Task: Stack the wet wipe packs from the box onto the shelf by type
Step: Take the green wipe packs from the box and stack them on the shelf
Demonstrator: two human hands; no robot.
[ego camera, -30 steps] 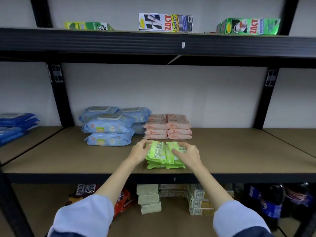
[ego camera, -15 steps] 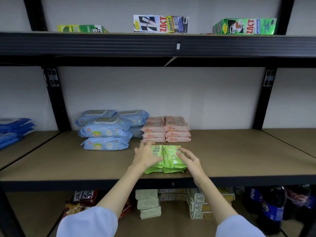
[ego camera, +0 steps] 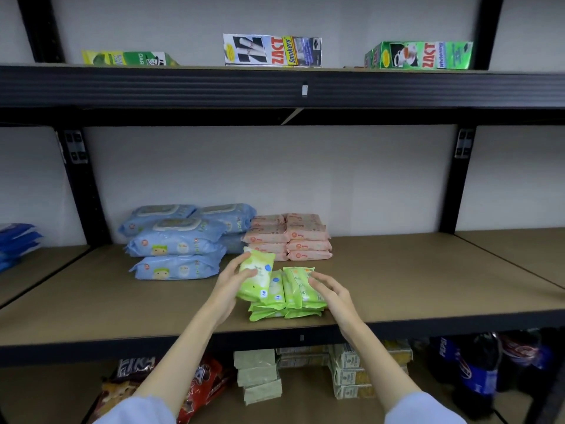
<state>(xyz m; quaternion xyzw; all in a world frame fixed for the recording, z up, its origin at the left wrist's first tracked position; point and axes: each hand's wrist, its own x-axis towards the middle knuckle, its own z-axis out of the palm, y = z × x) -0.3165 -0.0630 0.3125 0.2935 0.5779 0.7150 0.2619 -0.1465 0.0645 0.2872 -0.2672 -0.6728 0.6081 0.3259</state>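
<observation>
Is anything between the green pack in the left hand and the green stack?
Nothing visible. The left hand holds the green pack tilted just over the green stack; the right hand sits at the stack's right side.

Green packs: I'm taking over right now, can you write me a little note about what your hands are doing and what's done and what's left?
Left hand grips one green pack, lifted and tilted above the green stack.
Right hand is open, fingertips at the stack's right side.
Done: blue packs piled at the back left of the shelf, pink packs beside them, green stack near the front edge.
Left: lay the held pack on the green stack and square it up. The box is out of view, so I can't tell how many packs remain.
</observation>
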